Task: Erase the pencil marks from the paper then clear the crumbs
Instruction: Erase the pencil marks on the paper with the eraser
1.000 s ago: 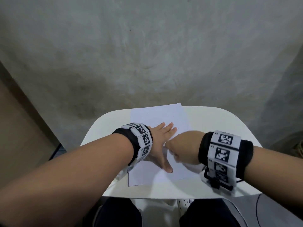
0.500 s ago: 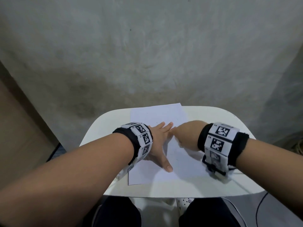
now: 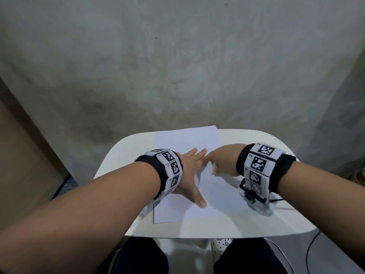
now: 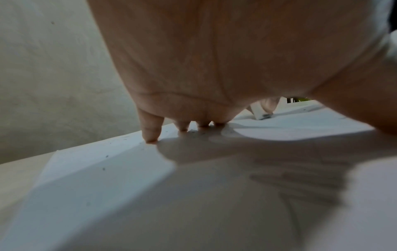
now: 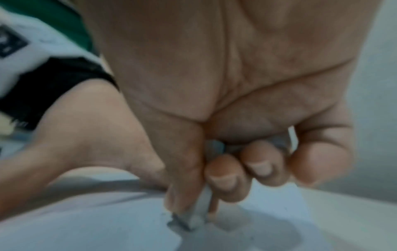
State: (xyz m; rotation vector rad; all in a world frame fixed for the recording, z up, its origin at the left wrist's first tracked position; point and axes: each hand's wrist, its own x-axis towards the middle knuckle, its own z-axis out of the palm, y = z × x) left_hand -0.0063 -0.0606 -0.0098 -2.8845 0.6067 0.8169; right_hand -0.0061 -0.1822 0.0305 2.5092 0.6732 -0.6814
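A white sheet of paper (image 3: 221, 196) lies on a small white table (image 3: 122, 153). My left hand (image 3: 190, 171) lies flat on the sheet with straight, spread fingers and the thumb stretched toward me. My right hand (image 3: 221, 163) is curled beside it and pinches a white eraser (image 5: 193, 219), whose grey-smudged end touches the paper. That eraser (image 4: 261, 111) also shows beyond the left palm in the left wrist view. Dark crumbs (image 4: 105, 163) dot the paper near the left fingertips (image 4: 151, 135). A few faint pencil marks (image 3: 212, 193) remain in the middle of the sheet.
The table's near edge (image 3: 197, 234) is just above my knees. A grey wall (image 3: 177, 66) rises behind the table, close to the paper's far edge. A black cable (image 3: 310, 252) hangs at the lower right.
My right hand with the eraser has slid away from me along the sheet, up beside the left fingertips. The left hand has stayed flat on the paper.
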